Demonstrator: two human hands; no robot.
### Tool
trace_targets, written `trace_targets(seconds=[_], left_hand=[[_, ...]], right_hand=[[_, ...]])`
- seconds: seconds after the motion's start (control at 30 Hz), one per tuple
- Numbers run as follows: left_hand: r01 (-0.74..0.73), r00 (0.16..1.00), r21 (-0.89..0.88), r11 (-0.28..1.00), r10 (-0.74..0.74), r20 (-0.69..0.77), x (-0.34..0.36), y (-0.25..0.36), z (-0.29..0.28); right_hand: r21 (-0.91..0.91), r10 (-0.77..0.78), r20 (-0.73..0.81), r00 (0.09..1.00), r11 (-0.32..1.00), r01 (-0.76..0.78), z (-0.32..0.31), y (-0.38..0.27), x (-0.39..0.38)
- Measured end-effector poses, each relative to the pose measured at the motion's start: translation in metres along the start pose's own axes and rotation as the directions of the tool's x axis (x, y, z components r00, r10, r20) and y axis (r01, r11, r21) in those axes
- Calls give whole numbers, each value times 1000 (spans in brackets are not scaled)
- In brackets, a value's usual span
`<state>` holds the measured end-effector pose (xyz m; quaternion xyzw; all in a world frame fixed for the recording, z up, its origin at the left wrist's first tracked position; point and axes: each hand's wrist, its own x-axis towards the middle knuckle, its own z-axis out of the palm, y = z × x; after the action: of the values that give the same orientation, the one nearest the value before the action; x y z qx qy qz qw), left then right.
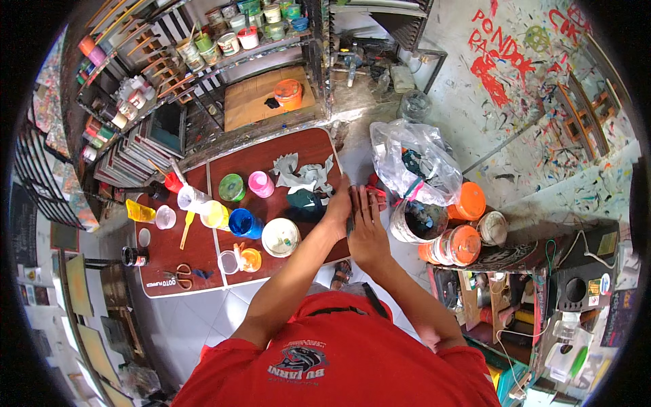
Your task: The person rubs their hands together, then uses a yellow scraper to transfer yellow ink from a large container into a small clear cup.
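My left hand [340, 207] and my right hand [367, 220] meet at the red-brown table's [237, 159] right edge. My right hand's fingers are stretched out and dark-smudged, covering much of my left hand's fingers; whether anything lies between them is hidden. A red item [378, 193] shows behind the fingertips. Just left of my hands lie a dark green cloth [305, 199] and crumpled pale scraps [302, 169]. Nearer the table's middle stand a white tub [281, 237], blue pot [244, 222], pink pot [261, 184] and green pot [232, 187]. Scissors [182, 275] lie at the front left.
A plastic bag [413, 163] rests on a bucket [418, 224] at right, beside several orange-lidded tubs [466, 201]. Shelves of paint pots [247, 37] stand behind the table, with stacked screens [125, 163] at left. A cluttered cabinet [488, 312] is at lower right.
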<state>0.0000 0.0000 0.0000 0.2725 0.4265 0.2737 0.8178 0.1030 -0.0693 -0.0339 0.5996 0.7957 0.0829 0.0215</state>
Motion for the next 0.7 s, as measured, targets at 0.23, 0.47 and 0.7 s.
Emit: trace_targets(seconds=[0.23,0.47,0.7], left_hand=[[-47,999,-157,987,45,-18,64,-22,-39],[-94,862,-710,698,414,293,48,-30,-43],[-117,821,-694,711,462,336,36,-3,-13]], right_hand=[[762,49,-242,969,628,159,20,-8,24],[707,-112,-191,975,674,216,-6,14,32],[452,152,-128,980,-871,194,-15,-1,29]])
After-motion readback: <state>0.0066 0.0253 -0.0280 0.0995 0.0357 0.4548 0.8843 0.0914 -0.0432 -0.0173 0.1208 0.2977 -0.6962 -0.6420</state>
